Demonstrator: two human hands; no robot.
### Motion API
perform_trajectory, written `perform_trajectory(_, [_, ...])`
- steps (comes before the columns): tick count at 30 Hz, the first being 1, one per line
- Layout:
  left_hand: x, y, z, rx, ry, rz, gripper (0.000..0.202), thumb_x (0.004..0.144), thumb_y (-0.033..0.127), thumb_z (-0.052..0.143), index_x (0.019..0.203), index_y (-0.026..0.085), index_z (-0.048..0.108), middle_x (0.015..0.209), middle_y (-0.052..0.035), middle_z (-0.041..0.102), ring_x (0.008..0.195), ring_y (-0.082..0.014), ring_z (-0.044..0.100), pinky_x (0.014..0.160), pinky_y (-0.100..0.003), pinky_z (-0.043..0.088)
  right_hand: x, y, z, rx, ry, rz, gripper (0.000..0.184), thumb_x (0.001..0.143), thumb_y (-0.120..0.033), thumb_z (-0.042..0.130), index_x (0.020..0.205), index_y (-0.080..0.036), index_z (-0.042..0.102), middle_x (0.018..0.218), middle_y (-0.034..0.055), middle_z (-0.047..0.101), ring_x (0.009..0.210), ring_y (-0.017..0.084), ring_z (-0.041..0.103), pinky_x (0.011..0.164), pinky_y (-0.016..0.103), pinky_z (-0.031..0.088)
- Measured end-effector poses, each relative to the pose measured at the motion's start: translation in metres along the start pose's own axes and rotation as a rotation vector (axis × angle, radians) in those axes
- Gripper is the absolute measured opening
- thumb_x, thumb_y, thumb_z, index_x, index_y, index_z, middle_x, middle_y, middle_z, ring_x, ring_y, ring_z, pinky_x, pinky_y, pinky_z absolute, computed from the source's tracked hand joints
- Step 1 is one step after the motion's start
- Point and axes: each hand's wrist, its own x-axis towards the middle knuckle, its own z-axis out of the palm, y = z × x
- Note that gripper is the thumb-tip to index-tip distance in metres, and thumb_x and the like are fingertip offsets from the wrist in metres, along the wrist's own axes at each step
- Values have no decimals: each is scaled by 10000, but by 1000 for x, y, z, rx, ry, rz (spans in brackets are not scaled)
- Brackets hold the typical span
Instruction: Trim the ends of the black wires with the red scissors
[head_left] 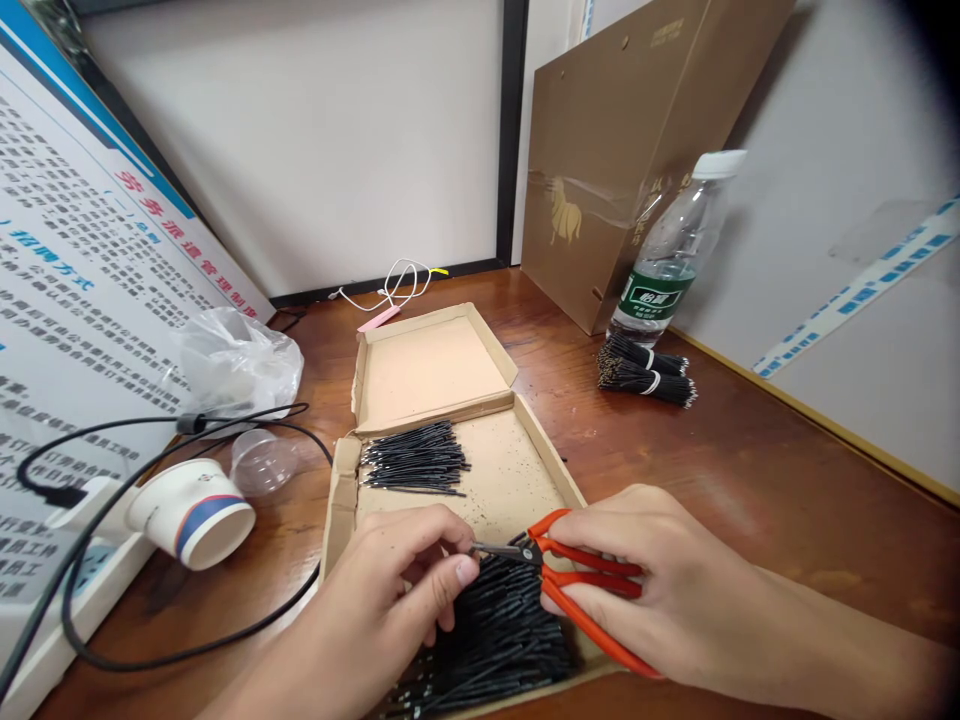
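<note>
My right hand (637,570) grips a pair of scissors (592,580) by its red handles, with the blades pointing left. At the blade tips, my left hand (420,570) is closed in a pinch; what lies between its thumb and finger is too small and hidden to make out. Both hands are over an open cardboard box (525,450). Below them in the box lies a large pile of short black wires (517,630), partly covered by my hands. A smaller bunch of black wires (416,458) rests at the box's far left, and dark crumbs are scattered on the bare cardboard.
Two banded black wire bundles (645,370) lie beside a plastic water bottle (660,260) at the right. To the left are a tipped paper cup (202,515), a clear plastic cup (262,462), a plastic bag (240,365) and a looping black cable (202,660). A white cable (405,283) lies behind.
</note>
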Motion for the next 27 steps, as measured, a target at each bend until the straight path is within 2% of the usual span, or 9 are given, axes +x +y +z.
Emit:
perform_trajectory(5, [2, 2, 0, 10, 2, 14, 217, 979, 350, 475, 861, 191, 563, 703, 24, 563, 599, -115, 584, 559, -199, 489, 0, 3, 1, -23, 43, -58, 251, 905, -164, 497, 659, -194, 461, 588, -62, 403, 522, 101, 277, 504, 263, 258])
perform_trajectory(10, [1, 1, -1, 50, 4, 32, 239, 988, 358, 464, 862, 195, 585, 708, 22, 574, 611, -115, 587, 576, -200, 479, 0, -1, -1, -12, 9, -5, 266, 868, -156, 542, 635, -198, 421, 558, -85, 325, 499, 90, 244, 493, 254, 252])
perform_trajectory(14, [-1, 0, -1, 86, 21, 52, 228, 989, 360, 472, 887, 205, 605, 717, 21, 592, 643, -122, 599, 606, -208, 476, 0, -6, -4, -39, -42, 57, 195, 867, -162, 554, 678, -185, 513, 574, -72, 466, 509, 83, 359, 555, 241, 322])
perform_trajectory(17, [-1, 0, -2, 120, 17, 54, 243, 989, 350, 469, 867, 197, 613, 721, 12, 600, 667, -133, 604, 606, -212, 469, 0, -5, -5, -53, -49, 36, 200, 879, -157, 544, 680, -181, 535, 579, -62, 503, 513, 86, 387, 583, 237, 349])
perform_trajectory(20, [0, 1, -2, 140, 13, 71, 257, 994, 338, 456, 869, 189, 624, 715, 6, 605, 658, -135, 596, 601, -215, 461, 0, -1, -2, -67, -4, -8, 188, 891, -156, 530, 707, -177, 561, 603, -44, 543, 519, 96, 395, 570, 247, 343])
perform_trajectory(23, [0, 3, -3, 156, 13, 86, 261, 997, 327, 451, 873, 187, 633, 723, -2, 610, 678, -142, 597, 603, -216, 456, 0, 1, 0, -64, 39, -37, 217, 897, -167, 517, 681, -183, 528, 584, -48, 495, 507, 101, 344, 529, 258, 307])
perform_trajectory(27, [-1, 4, -3, 171, 6, 88, 272, 1004, 318, 437, 865, 191, 634, 737, -6, 614, 689, -143, 599, 615, -219, 452, 0, -3, -3, -50, -13, -2, 247, 873, -159, 533, 641, -194, 457, 550, -73, 397, 488, 91, 289, 506, 253, 282])
